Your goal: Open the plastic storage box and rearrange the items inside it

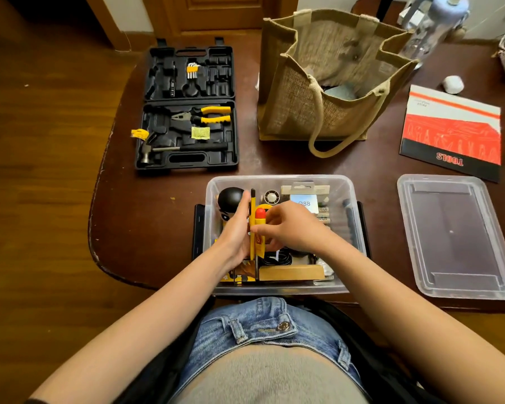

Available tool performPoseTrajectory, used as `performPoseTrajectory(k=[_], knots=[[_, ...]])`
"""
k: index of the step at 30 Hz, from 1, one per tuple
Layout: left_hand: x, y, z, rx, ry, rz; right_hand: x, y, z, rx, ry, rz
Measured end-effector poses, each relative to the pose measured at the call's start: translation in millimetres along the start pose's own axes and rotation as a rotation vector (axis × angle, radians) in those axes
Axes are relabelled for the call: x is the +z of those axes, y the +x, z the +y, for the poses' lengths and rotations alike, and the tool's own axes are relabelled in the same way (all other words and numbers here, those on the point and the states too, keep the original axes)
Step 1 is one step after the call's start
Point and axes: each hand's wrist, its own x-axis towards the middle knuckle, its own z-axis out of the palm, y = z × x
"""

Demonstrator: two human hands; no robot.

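In the clear storage box (280,182) at lower centre, our left hand (236,228) lies flat-fingered against a yellow card (252,228); our right hand (289,227) pinches a red-capped yellow tube (260,218); the lid (455,237) rests at right.

Clear storage box (277,182) sits at near table edge, top open, so access from above only; walls block sideways entry. Inside is packed: black ball (230,197) back-left, packaged items back-right, cable coil and wooden block (290,272) at front. Left hand (236,228) and right hand (289,227) fill the middle w/ an upright yellow card (253,225) between them. Bare table strip between box and open tool case (187,109) to the left-rear. Jute bag (327,83) stands tall behind. Lid (455,237) lies flat to the right, booklet (452,132) beyond it.
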Motion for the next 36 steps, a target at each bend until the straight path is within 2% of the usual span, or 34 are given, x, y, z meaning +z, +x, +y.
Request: performPoseTrajectory(k=[5,9,11,12,13,16,18,23,28,36], knots=[[-2,4,-2,-0.055,0.037,0.035,-11,-3,0,-0.015,0.027,0.039],[-1,7,0,-0.092,0.124,0.004,-23,-3,7,-0.016,0.077,0.216],[-2,9,2,-0.076,0.150,0.008,-37,-1,19,0.058,0.101,0.328],[-4,9,4,-0.063,0.158,0.015,-44,-1,27,0.099,0.029,0.330],[-6,10,5,-0.045,0.169,0.024,-50,-1,37,0.145,-0.104,0.280],[-14,11,10,0.011,0.212,0.044,-44,-1,70,0.282,-0.557,-0.005],[-18,10,14,0.034,0.230,0.043,-31,2,88,0.307,-0.746,-0.102],[-23,9,14,0.057,0.258,0.071,-9,19,108,0.210,-0.745,-0.074],[-28,9,11,0.061,0.247,0.082,8,25,120,0.208,-0.905,-0.029],[-33,7,11,0.074,0.226,0.080,-9,10,110,0.152,-0.910,0.021]])
